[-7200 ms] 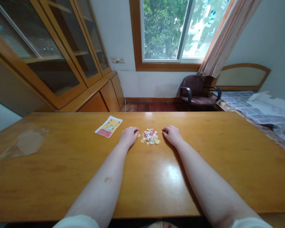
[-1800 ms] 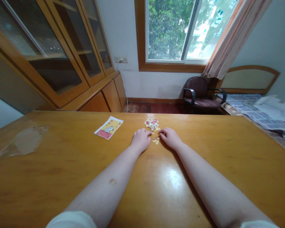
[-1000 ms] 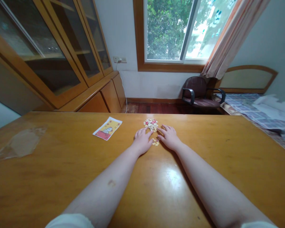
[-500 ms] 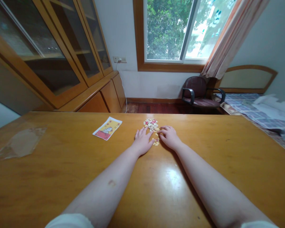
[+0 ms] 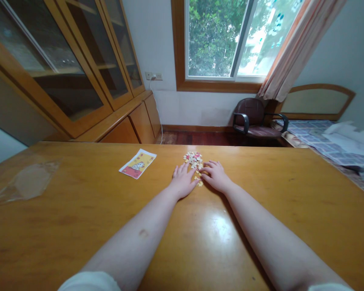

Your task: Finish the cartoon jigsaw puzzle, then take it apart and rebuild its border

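Note:
A heap of jigsaw puzzle pieces (image 5: 194,159), cream with some red and pink, lies near the far edge of the wooden table (image 5: 79,226). Several yellowish pieces (image 5: 199,183) sit closer to me, between my hands. My left hand (image 5: 183,181) rests on the table left of these, fingers spread, its thumb and index fingertips beside the pieces. From the right, my right hand (image 5: 214,175) reaches in with fingers apart and bent a little, fingertips touching or just over the small pieces. Its fingertips partly cover some of them.
A picture card (image 5: 137,163) with a cartoon animal on yellow and red lies left of the pieces. Farther left is a clear plastic bag (image 5: 27,182). Beyond the table stand a glass-door cabinet (image 5: 109,105), a maroon armchair (image 5: 255,117) and a bed (image 5: 321,129).
My right hand's fingertips have shifted slightly left over the small pieces, covering more of them. My left hand stays almost in place.

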### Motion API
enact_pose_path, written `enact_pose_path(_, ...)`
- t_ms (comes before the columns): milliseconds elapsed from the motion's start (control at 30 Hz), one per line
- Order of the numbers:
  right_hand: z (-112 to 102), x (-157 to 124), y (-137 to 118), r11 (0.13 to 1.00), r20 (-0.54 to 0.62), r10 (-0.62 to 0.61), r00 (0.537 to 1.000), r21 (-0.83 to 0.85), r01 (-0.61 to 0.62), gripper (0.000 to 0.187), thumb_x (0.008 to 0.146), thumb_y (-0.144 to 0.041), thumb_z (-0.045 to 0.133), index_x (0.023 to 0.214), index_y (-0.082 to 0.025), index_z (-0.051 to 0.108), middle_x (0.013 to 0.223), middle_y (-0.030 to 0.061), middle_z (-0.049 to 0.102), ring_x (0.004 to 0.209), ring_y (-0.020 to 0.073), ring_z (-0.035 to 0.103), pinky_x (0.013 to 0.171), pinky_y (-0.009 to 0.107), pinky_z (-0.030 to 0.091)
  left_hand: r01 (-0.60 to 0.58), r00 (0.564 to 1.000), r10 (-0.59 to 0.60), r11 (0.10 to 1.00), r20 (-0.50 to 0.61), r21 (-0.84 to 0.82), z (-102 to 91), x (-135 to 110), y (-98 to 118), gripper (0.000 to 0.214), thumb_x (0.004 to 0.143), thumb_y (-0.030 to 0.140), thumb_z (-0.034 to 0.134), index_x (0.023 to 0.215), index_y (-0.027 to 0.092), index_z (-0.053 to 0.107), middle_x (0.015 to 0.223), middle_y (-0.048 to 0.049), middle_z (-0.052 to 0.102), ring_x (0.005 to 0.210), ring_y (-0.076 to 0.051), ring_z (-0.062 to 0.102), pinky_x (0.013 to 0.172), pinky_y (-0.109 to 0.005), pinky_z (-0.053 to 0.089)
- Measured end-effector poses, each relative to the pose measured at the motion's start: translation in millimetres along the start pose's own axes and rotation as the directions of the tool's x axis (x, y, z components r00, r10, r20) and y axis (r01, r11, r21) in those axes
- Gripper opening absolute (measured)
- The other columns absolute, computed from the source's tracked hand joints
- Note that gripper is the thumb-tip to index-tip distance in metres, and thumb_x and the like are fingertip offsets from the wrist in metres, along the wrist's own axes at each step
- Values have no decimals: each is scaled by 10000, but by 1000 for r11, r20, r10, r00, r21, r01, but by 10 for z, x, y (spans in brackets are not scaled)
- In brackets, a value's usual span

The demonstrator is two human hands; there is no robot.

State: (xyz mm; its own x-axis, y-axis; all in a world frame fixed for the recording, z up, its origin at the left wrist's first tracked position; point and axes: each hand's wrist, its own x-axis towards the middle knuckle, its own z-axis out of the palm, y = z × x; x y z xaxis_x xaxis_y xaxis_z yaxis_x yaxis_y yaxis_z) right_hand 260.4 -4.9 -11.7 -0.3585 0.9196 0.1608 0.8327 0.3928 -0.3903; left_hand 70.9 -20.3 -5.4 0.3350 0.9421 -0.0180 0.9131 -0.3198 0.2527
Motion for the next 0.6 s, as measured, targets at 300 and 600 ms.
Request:
enact_pose_path(300,39,28,57,996,-113,85,990,26,-83,297,909,-284,494,1131,-241,688,1297,79,605,1260,263,456,1124,518,219,-14,997,5,994,-80,-110,-29,-6,-1,445,888,456,525,1303,300,574,1532,-84,362,1418,-292,299,1174,-522,196)
enact_pose_path(600,45,44,98,988,-157,149,976,-9,-152,247,890,-264,513,1015,-238,725,1186,76,659,1158,244,516,1089,459,266,-126,979,96,979,-177,-161,-65,-18,2,231,872,322,560,1018,256,726,1347,-44,578,1323,-247,421,1145,-446,296)
